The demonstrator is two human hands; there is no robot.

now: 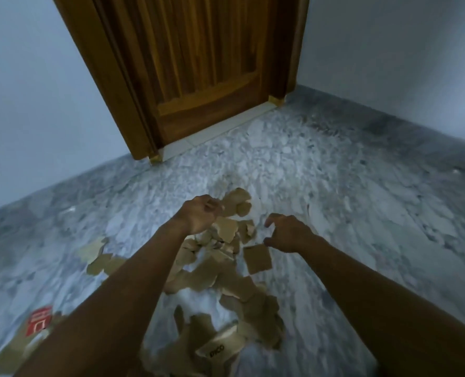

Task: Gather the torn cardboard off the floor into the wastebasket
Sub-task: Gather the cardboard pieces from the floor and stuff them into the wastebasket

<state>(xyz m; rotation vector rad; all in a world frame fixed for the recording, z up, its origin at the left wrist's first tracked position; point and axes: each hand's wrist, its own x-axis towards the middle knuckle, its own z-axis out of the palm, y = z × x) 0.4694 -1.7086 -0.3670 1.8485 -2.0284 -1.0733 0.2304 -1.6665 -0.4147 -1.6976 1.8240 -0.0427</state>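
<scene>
Torn brown cardboard pieces [226, 284] lie scattered in a loose pile on the grey marbled floor, stretching from the bottom of the view to the middle. My left hand [198, 214] hovers over the far end of the pile, its fingers loosely curled beside a large rounded scrap [236, 202]; I see nothing inside the hand. My right hand [288, 234] is spread with bent fingers just above a squarish piece [257, 258], the thumb close to its top edge. No wastebasket is in view.
A closed wooden door [198, 63] stands ahead between pale walls. More cardboard lies at the lower left, one piece with a red print [39, 322]. A scrap with black lettering [220, 349] lies near the bottom. Bare floor [362, 213] spreads to the right.
</scene>
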